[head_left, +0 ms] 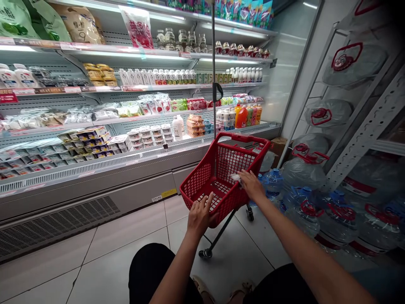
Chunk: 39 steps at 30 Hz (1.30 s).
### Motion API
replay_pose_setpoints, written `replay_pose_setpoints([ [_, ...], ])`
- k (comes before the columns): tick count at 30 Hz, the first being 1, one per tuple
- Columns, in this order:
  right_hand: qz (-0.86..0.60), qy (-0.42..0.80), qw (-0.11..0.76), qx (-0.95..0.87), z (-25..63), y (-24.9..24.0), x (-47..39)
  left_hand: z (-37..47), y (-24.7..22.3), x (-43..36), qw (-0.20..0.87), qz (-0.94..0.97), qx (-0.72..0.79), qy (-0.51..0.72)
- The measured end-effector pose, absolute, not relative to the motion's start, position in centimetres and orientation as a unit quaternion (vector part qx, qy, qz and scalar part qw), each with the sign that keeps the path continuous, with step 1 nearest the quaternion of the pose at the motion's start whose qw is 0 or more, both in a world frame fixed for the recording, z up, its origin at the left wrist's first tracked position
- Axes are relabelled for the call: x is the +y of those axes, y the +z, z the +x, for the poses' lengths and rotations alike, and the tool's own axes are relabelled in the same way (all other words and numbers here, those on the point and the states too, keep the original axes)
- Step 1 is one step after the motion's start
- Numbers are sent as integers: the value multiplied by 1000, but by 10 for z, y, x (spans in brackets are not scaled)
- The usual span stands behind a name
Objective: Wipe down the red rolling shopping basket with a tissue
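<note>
A red plastic shopping cart basket [228, 169] on a metal wheeled frame stands in front of me. My left hand [200, 215] rests on its near rim, fingers spread and holding nothing. At the basket's right rim, my right hand [251, 185] holds a crumpled white cloth or tissue [236, 177] against the edge. The part of the basket's floor that shows has nothing on it; some clear plastic shows behind its far end.
An open refrigerated display [139, 156] with dairy cups, bottles and pouches runs along the left and front. Large water bottles [305, 207] stand close on the right, below a metal rack [363, 131]. A cardboard box [279, 145] sits behind the cart.
</note>
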State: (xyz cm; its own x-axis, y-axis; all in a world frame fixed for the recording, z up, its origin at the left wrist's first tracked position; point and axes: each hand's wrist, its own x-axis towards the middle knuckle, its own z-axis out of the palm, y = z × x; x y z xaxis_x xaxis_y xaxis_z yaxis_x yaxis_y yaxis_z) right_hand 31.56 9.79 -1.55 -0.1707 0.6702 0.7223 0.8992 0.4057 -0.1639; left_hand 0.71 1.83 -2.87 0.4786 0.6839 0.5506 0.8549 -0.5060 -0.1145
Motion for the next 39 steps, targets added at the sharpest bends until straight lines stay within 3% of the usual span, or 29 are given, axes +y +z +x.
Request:
replay_pose_setpoints([
  [5,-464,-126,372,-794,252,-30,53,23,-28,15,137,-849,-449,-242],
  [11,-386,-99,384,-833,200,-40,4,-16,-14,42,112,-888,-387,-221],
  [15,-364,-86,367,-852,224,-29,26,-41,-11,58,126,-878,-423,-183],
  [21,-454,-69,374,-806,255,-12,64,-33,-13,60,126,-870,-438,-188],
  [29,-456,-109,357,-808,198,-46,-14,-6,-18,39,147,-851,-468,-186],
  [39,-536,-158,336,-758,267,-50,-29,-13,-12,43,187,-864,-419,-209],
])
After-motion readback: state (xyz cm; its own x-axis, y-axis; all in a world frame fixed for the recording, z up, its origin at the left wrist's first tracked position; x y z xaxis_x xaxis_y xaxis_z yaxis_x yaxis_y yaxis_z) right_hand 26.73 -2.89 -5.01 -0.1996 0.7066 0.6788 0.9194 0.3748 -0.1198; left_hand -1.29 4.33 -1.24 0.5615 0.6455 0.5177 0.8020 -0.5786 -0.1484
